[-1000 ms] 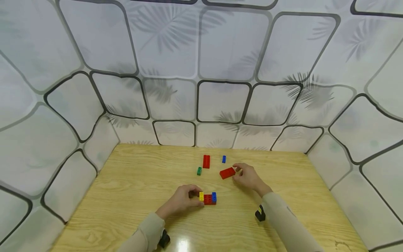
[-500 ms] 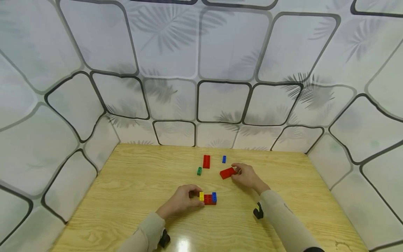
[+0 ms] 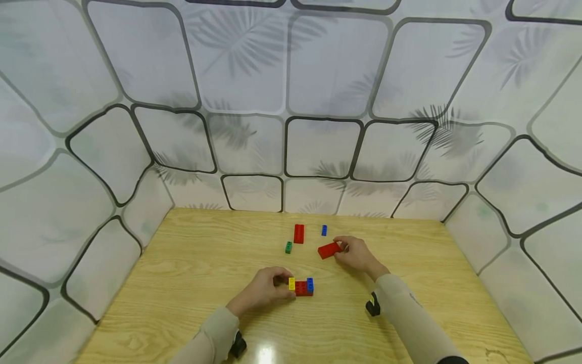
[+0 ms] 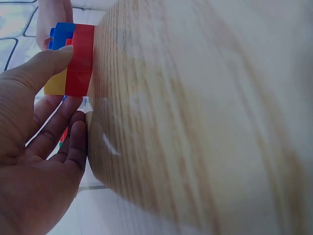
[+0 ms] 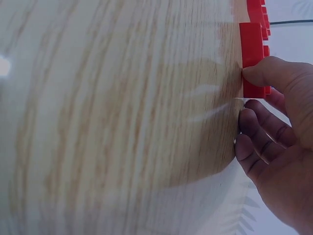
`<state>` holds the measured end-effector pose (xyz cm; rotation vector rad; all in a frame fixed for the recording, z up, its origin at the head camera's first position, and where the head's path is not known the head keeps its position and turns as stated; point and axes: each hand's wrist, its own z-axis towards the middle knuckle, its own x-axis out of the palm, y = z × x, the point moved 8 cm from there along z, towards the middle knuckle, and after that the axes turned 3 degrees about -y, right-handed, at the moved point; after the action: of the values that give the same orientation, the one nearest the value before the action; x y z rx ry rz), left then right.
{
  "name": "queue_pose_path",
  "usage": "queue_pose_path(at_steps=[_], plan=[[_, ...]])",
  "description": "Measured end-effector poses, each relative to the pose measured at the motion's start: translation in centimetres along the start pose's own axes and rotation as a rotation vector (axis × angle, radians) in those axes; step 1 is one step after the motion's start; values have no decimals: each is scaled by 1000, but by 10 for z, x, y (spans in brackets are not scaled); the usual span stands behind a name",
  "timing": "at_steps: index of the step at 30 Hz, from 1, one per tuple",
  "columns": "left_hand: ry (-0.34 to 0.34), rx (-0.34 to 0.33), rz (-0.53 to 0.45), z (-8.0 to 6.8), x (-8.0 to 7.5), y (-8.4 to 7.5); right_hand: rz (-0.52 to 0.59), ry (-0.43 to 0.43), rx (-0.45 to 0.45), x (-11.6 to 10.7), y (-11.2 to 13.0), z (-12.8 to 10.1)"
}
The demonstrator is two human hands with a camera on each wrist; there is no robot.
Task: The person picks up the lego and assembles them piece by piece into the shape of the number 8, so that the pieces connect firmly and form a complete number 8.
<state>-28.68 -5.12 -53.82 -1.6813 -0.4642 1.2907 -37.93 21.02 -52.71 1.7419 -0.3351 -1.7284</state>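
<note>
The left hand (image 3: 265, 287) pinches one end of a joined red brick (image 3: 301, 289), which carries a yellow brick (image 3: 292, 284) and a blue brick (image 3: 310, 285). The right hand (image 3: 357, 254) grips a loose red brick (image 3: 328, 250) by one end, apparently on the table (image 3: 182, 273).

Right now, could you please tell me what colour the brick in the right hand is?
The brick is red, best seen in the right wrist view.

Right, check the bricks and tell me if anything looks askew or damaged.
No damage shows. The red brick pinched by the right hand looks angled, unlike the far red brick; being handled likely explains it.
</note>
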Motion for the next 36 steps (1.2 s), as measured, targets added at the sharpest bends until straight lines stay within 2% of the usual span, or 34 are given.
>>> queue_pose_path(at_steps=[10, 27, 36], plan=[[3, -12, -4, 0, 0, 1, 8, -4, 18, -1, 1, 0], [8, -21, -2, 1, 2, 4, -37, 21, -13, 4, 5, -5], [0, -1, 2, 1, 2, 3, -8, 11, -25, 1, 11, -10]])
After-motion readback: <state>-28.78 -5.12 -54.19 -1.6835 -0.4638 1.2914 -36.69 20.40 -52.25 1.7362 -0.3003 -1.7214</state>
